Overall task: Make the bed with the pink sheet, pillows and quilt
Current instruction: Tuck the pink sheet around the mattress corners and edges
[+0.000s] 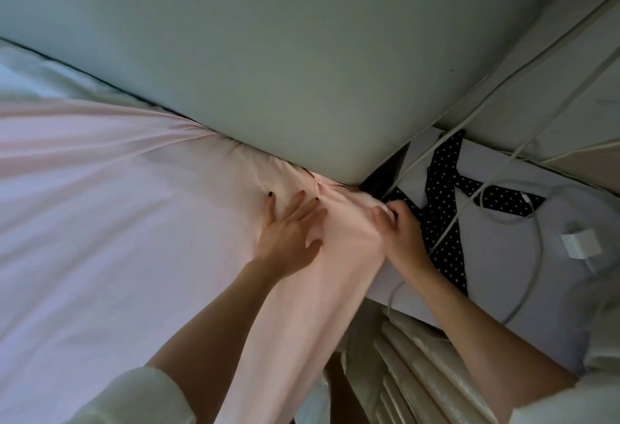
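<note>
The pink sheet (100, 189) covers the mattress and bunches into folds at the bed's corner, under the pale green padded headboard (268, 54). My left hand (288, 236) lies flat on the sheet just short of that corner, fingers spread. My right hand (399, 232) grips the sheet's gathered edge at the corner, fingers curled round the fabric beside the bed. A strip of the sheet hangs down the mattress side between my arms. No pillows or quilt are in view.
A white bedside surface (503, 256) stands right of the corner, with a black polka-dot cloth (439, 195), a white charger block (582, 242) and white cables (523, 142) on it. A white slatted object (412, 373) sits below. White bedding (30, 71) lies at far left.
</note>
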Tool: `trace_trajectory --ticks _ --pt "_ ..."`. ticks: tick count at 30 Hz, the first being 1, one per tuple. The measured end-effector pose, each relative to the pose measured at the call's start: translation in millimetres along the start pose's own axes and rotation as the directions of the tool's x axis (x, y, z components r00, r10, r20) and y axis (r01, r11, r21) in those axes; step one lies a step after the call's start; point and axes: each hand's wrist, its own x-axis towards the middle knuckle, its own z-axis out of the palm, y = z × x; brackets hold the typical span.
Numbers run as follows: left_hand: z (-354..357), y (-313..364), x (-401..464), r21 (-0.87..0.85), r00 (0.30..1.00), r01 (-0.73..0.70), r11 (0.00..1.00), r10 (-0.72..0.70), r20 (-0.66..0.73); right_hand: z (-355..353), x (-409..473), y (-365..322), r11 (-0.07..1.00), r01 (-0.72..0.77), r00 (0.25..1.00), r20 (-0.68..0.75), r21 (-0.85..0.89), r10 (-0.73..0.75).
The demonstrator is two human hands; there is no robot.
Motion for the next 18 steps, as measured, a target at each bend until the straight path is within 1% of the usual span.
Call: trace_trajectory --ticks 1,3,4,5,6,7,8,9,10,11,12,13,14,16,17,18 --pt "-0.9 0.9 0.5 0.030 1.000 0.008 1.000 -0.009 0.024 -1.8 0.2 -0.1 0.982 0.052 0.998 -0.013 -0.179 -0.055" --pt "-1.9 3.2 1.6 0.122 0.997 0.016 0.992 -0.025 0.073 -11.1 -1.7 1.0 0.865 0.081 0.991 -0.057 -0.495 -0.125" --pt "-1.3 4.9 1.8 0.175 0.996 0.014 0.984 -0.029 0.085 -17.7 -1.9 1.2 0.809 0.065 0.988 -0.076 -0.584 -0.134" --pt "0.4 6.9 1.6 0.226 0.995 0.009 0.974 -0.031 0.094 -24.9 -1.6 0.2 0.781 0.041 0.986 -0.100 -0.624 -0.131" --pt "2.3 9.6 1.9 0.264 0.995 -0.001 0.965 -0.026 0.099 -32.3 -2.0 -2.9 0.788 0.012 0.986 -0.125 -0.616 -0.113" --pt "4.6 11.5 1.4 0.296 0.994 -0.011 0.955 -0.021 0.103 -36.9 -1.9 -7.7 0.824 -0.020 0.984 -0.157 -0.566 -0.084" --pt "6.1 13.9 1.4 0.324 0.994 -0.018 0.946 -0.017 0.106 -40.7 -0.3 -11.4 0.882 -0.041 0.984 -0.174 -0.470 -0.046" --pt "7.2 16.1 2.1 0.346 0.994 -0.027 0.938 -0.011 0.109 -42.8 1.9 -13.4 0.937 -0.045 0.989 -0.149 -0.346 -0.007" --pt "6.9 18.0 3.0 0.365 0.994 -0.036 0.930 -0.006 0.112 -42.2 3.1 -16.5 0.971 -0.048 0.998 -0.062 -0.236 0.034" --pt "6.7 18.3 3.8 0.374 0.994 -0.039 0.926 -0.003 0.111 -37.9 3.2 -19.3 0.985 -0.060 0.996 0.060 -0.163 0.071" --pt "6.9 18.3 4.9 0.369 0.995 -0.041 0.928 0.003 0.102 -31.4 2.1 -20.1 0.988 -0.078 0.979 0.178 -0.132 0.101" --pt "6.1 17.3 6.0 0.356 0.996 -0.039 0.934 0.009 0.088 -23.5 1.1 -20.6 0.982 -0.072 0.964 0.242 -0.172 0.113" --pt "4.4 15.4 7.1 0.341 0.997 -0.036 0.939 0.013 0.071 -15.5 0.4 -20.9 0.969 -0.052 0.965 0.238 -0.241 0.111" --pt "-1.1 12.0 8.1 0.312 0.999 -0.044 0.949 0.046 0.001 -2.0 -0.6 -20.2 0.937 -0.035 0.985 0.146 -0.346 0.091" --pt "-3.8 10.5 7.8 0.310 0.996 -0.055 0.949 0.074 -0.052 3.9 -0.9 -18.9 0.920 -0.024 0.987 0.137 -0.391 0.084" --pt "-4.9 7.6 7.3 0.318 0.989 -0.057 0.946 0.098 -0.115 9.4 -1.4 -18.4 0.888 0.014 0.984 0.165 -0.460 0.070"
